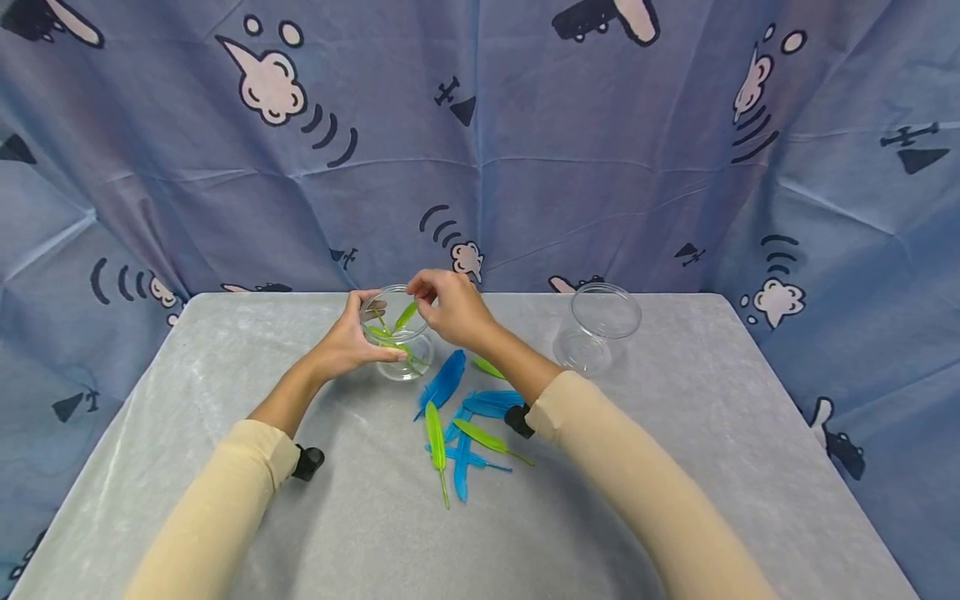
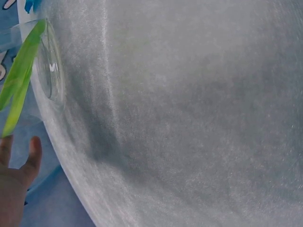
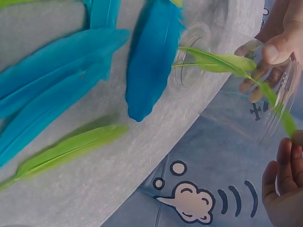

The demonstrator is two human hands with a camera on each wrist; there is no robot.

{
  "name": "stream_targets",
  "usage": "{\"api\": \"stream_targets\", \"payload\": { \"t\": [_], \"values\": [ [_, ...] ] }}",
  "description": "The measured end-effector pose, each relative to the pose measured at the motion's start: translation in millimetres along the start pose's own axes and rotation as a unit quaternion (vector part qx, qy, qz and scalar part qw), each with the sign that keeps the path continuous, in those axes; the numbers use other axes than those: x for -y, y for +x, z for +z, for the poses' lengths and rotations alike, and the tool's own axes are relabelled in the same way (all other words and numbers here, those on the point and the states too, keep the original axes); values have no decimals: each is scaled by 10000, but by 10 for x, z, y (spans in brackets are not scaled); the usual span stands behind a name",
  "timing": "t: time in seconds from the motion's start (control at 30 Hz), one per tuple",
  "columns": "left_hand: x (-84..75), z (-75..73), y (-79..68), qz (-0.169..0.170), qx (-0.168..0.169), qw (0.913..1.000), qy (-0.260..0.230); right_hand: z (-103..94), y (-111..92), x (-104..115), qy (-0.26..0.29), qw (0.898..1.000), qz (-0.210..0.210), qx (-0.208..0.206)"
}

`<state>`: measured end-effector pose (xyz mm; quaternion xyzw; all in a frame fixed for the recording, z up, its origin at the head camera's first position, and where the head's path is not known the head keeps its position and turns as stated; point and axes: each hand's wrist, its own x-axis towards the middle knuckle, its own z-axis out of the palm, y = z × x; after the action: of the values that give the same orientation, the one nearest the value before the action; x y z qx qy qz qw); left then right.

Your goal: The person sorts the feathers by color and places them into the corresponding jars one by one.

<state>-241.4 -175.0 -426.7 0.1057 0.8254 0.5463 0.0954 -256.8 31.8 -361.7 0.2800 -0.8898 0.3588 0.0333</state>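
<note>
My left hand (image 1: 345,343) grips a clear round jar (image 1: 399,369) near its rim, thumb across the front and fingers behind. Inside the jar lie green feathers (image 3: 222,62), seen through its wall. Over the mouth, my right hand (image 1: 456,310) pinches another green feather (image 1: 406,316) by its upper end, the lower part hanging into the jar. In the right wrist view both hands are at the jar's rim. Only some fingers of the left hand show at the edge of the left wrist view. Just in front of the jar rests a blue feather (image 1: 444,382).
Several blue feathers (image 1: 461,467) and green feathers (image 1: 435,437) lie loosely overlapping on the grey tabletop (image 1: 360,525), below the right forearm. A second clear jar (image 1: 588,348) stands upright to the right. Behind the table hangs a patterned blue curtain (image 1: 570,200).
</note>
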Motion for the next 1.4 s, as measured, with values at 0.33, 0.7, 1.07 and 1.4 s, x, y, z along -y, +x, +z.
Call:
{"api": "stream_targets", "payload": {
  "t": [0.33,0.7,1.07,1.4],
  "values": [
    [18,-4,8,-8,-16,10000,-9,86,17,27,209,9990,-257,301],
    [16,7,13,17,-84,9999,93,-68,-89,-53,377,9989,-161,220],
    [12,1,10,-10,-163,9995,254,-264,-373,-529,475,9983,326,115],
    [27,-4,0,118,-162,9995,240,-415,-849,-960,348,9974,409,490]
  ]
}}
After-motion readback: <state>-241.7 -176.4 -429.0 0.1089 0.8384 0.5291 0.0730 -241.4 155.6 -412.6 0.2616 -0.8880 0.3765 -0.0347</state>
